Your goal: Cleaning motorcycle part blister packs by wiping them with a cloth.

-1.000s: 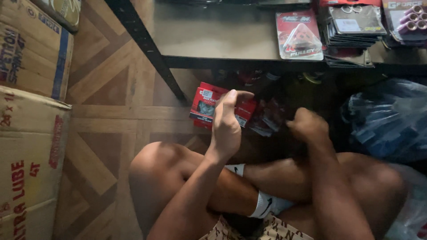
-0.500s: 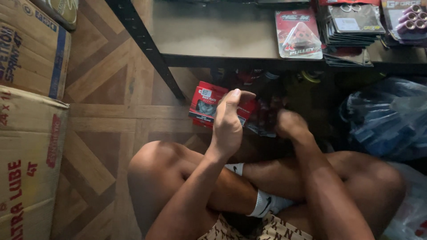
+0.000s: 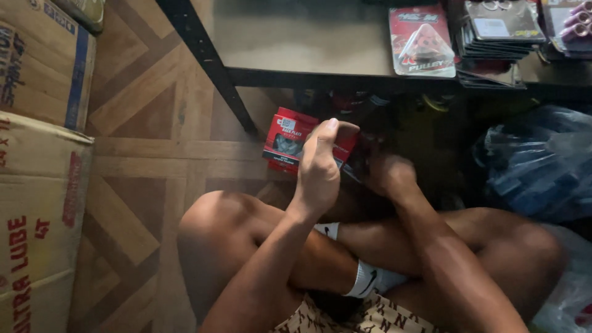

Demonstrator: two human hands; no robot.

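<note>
I sit cross-legged on the floor in front of a low shelf. My left hand (image 3: 319,165) is raised above my knee and grips a flat red blister package (image 3: 285,139) by its right edge, fingers curled over it. My right hand (image 3: 388,175) reaches low into the dark space under the shelf, just right of the package. It is curled and deep in shadow, so I cannot make out whether it holds anything. More red packs lie in the gloom behind it, barely visible.
A black-framed metal shelf (image 3: 296,77) runs across the top, carrying a red blister pack (image 3: 422,42) and a stack of dark packs (image 3: 496,37). Cardboard boxes (image 3: 40,185) stand at the left. A blue plastic bag (image 3: 536,163) bulges at the right. The floor is wood-patterned.
My right hand has slid left and a little further in under the shelf, closer to the red package. My left hand has kept its hold and hardly moved.
</note>
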